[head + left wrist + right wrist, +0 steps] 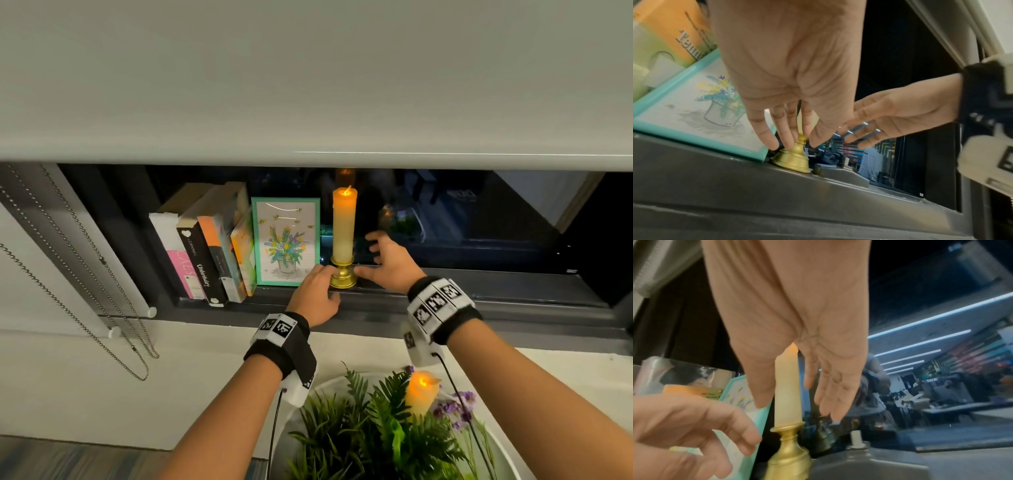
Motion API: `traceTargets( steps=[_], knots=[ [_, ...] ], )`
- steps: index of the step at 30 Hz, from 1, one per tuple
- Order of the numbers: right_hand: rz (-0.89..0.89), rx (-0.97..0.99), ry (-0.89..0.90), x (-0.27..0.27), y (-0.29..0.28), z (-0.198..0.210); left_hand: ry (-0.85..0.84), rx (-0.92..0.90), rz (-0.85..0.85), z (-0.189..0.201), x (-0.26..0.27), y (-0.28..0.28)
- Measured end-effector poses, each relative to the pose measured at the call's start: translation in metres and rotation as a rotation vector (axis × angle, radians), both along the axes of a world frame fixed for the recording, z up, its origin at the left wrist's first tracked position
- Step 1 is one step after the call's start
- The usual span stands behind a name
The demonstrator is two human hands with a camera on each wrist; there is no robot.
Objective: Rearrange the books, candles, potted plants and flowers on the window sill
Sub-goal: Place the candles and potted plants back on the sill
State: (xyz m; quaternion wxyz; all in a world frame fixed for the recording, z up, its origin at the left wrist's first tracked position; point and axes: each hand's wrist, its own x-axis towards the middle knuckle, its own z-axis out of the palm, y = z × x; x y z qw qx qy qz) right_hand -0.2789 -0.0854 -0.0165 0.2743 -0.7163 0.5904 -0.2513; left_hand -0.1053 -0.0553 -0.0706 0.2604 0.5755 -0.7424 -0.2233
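A pale roller blind (308,78) covers the upper window, and under its hem the dark window sill (479,291) runs across the head view. At the sill's left end stands a row of books (205,253), leaning slightly to the left, spines outward. Just right of them a teal-framed flower picture (286,240) stands upright against the last book. Low in the head view, well below the sill, sits a round white pot of ferns (346,425) with purple flowers (459,407) and a short glowing candle (419,394) among the leaves.

The tall candle (344,229), lit at the tip, stands upright in a gold candle holder (343,277) on the sill, just right of the framed picture. The left hand (317,296) reaches the holder from the left with fingers extended downward; in the left wrist view its fingertips (789,142) seem to touch the holder's neck, though firm contact is hard to judge, and they do not curl round it. The right hand (385,262) is spread open just right of the candle, its thumb near the holder's base, its fingers (830,402) beside the candle shaft without gripping it.
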Motion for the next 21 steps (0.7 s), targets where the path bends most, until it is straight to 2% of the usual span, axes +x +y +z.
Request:
traceTargets(
  steps=[2, 6, 8, 10, 14, 21],
  knots=[
    [0.071, 0.051, 0.116, -0.021, 0.022, -0.003, -0.008, -0.013, -0.007, -0.004, -0.004, 0.006],
    [0.301, 0.393, 0.575, -0.056, 0.067, -0.019, -0.005, 0.05, -0.072, -0.013, -0.024, 0.025],
    [0.336, 0.482, 0.706, -0.067, 0.084, -0.036, -0.009, 0.072, -0.118, -0.017, -0.037, 0.036],
    [0.314, 0.488, 0.692, -0.074, 0.096, -0.049, -0.016, 0.103, -0.161, -0.021, -0.05, 0.046],
    [0.26, 0.517, 0.437, -0.075, 0.11, -0.055, -0.068, 0.147, -0.196, -0.027, -0.066, 0.06],
    [0.239, 0.394, 0.456, -0.081, 0.129, -0.071, -0.086, 0.16, -0.218, -0.017, -0.073, 0.074]
  ],
)
